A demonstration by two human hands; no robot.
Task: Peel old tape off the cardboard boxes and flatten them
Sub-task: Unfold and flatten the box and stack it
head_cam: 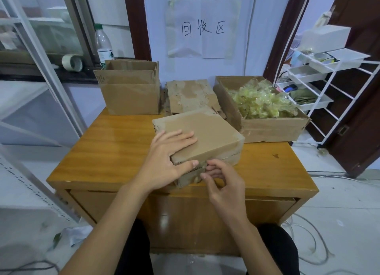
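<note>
- The closed cardboard box (199,139) sits tilted near the middle of the wooden table (107,143), its near corner towards the person
- The left hand (166,161) lies on the box at its 8 o'clock corner, fingers stretched flat over the top, thumb pressed to the near side
- The right hand (222,184) is at the box's 6 o'clock edge, fingers curled and pinching at a strip of tape (202,164) on the near face; whether the strip is truly gripped cannot be told
- At 11 o'clock from the box stands an open empty carton (129,92); at 12 o'clock, a stack of flattened cardboard (191,96) just behind it
- At 2 o'clock an open carton (265,126) holds a heap of crumpled yellowish tape (261,102)
- A white wire rack (329,79) stands at 3 o'clock beyond the table
- A plastic bottle (103,44) and a tape roll (72,63) rest on the sill at 10 o'clock
- A paper sign (202,28) on the wall at 12 o'clock reads "回收区"
</note>
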